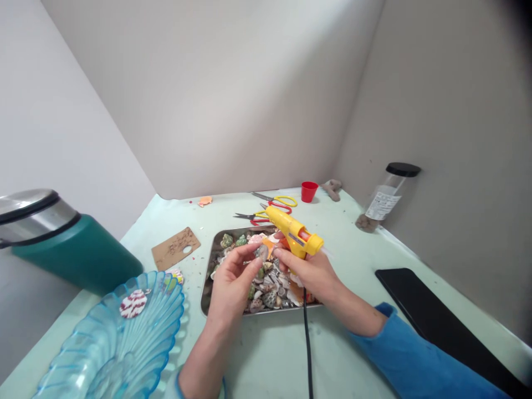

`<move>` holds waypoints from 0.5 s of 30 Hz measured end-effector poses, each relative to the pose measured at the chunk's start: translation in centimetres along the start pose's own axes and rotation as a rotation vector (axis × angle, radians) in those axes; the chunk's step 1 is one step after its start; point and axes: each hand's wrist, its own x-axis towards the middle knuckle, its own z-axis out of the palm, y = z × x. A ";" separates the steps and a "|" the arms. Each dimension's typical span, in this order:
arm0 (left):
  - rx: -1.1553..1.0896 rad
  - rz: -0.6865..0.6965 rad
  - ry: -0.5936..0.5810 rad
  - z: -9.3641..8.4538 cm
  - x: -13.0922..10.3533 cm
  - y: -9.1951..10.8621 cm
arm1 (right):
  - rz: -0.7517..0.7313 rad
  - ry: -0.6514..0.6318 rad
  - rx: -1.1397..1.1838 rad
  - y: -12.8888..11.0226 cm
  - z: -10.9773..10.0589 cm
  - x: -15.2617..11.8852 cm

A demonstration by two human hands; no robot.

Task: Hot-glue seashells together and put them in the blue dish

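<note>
Over a metal tray (pixel 205 288) heaped with seashells (pixel 270 299), my two hands meet at the fingertips. My left hand (pixel 235 280) pinches a small greyish seashell (pixel 262 252) between thumb and fingers. In my right hand (pixel 311 271) is a yellow glue gun (pixel 288 224), its nozzle pointing up and to the left and a clear glue stick sticking out of its back. A black cord (pixel 308 343) runs down from it toward me. Between the fingertips shows an orange piece (pixel 269 245); I cannot tell which hand holds it.
A blue scalloped dish (pixel 78 354) with a striped shell (pixel 133 303) and a leaning green bottle (pixel 78 255) stand left. Behind are a brown card (pixel 172 250), scissors (pixel 286 200) and a red cup (pixel 308 192). Right lie a clear jar (pixel 384 199) and a black slab (pixel 436 321).
</note>
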 end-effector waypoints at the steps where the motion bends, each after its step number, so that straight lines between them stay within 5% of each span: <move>1: -0.003 0.003 0.006 0.1 0.0 0.1 | 0.002 0.000 -0.002 0.0 0.0 0.0; 15: 0.049 0.024 0.027 0.3 -0.3 0.2 | 0.046 0.031 -0.044 -0.7 0.2 -0.4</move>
